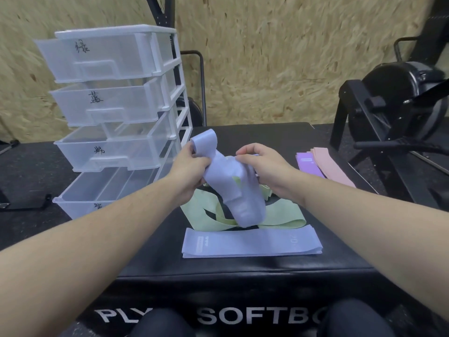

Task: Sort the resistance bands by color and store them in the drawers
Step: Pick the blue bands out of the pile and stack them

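Both hands held a pale blue band up over the middle of a black padded box. The left hand gripped the band's far end, where a loop stuck up past the fingers. The right hand pinched the band's upper edge with curled fingers and thumb. The band sagged down between them, its lower end hanging just above the box top.

Under the held band lay a tangle of light green bands, spread across the box. Nearer the person, a flat stack of pale blue bands lay neatly along the near edge. At the far right of the box sat a purple band, with pink bands touching it on its right.

To the left stood a white drawer unit with four clear drawers, all pulled out part way, each marked with black handwriting. A black exercise machine stood at the far right, before a chipboard wall.
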